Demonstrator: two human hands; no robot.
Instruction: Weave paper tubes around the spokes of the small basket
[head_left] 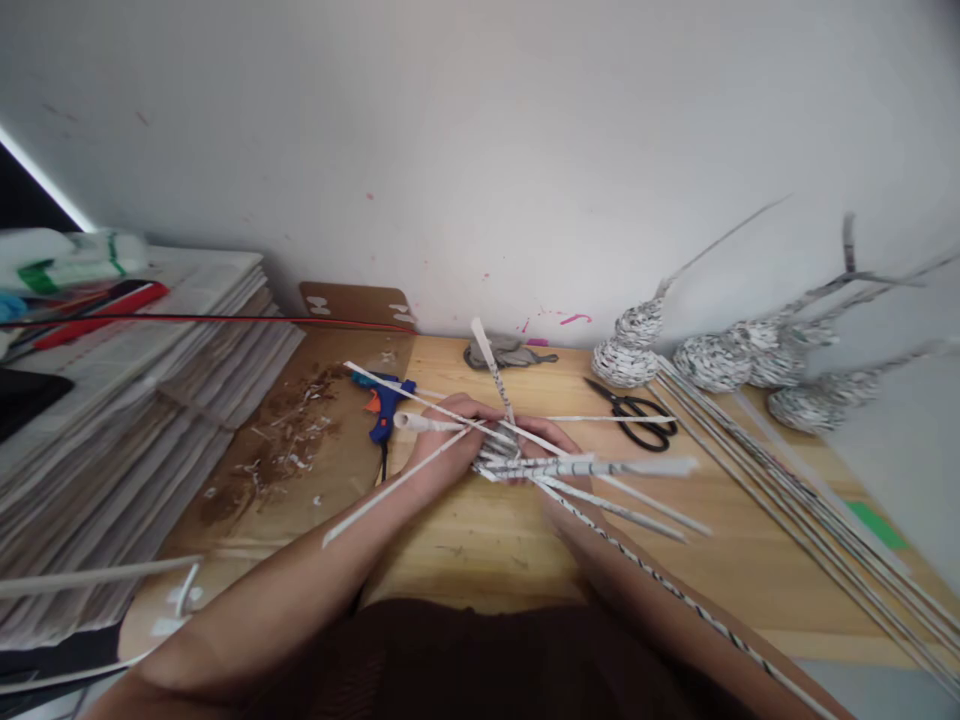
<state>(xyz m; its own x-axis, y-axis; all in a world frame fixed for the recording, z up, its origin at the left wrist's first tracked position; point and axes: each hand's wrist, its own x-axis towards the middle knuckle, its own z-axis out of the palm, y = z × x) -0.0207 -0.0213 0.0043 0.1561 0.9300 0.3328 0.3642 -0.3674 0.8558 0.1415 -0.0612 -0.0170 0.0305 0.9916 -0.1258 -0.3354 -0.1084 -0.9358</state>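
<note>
Between my two hands is a small woven piece of rolled newspaper [496,452], with several paper tubes sticking out around it. My left hand [450,440] is closed round its left side. From the right, my right hand [551,445] grips the other side, its fingers partly hidden behind the tubes. One long patterned paper tube [660,580] runs from the weave down to the lower right, over my right forearm. A blue glue gun [386,408] lies just left of my left hand. Black scissors [641,415] rest to the right.
Woven gourd-shaped paper pieces [628,345] stand by the wall at right, near a bundle of long paper tubes [795,490]. A grey cloth [510,352] lies at the back. Stacked newspapers [217,400] rise at left beside a brown board [277,480] with paper scraps.
</note>
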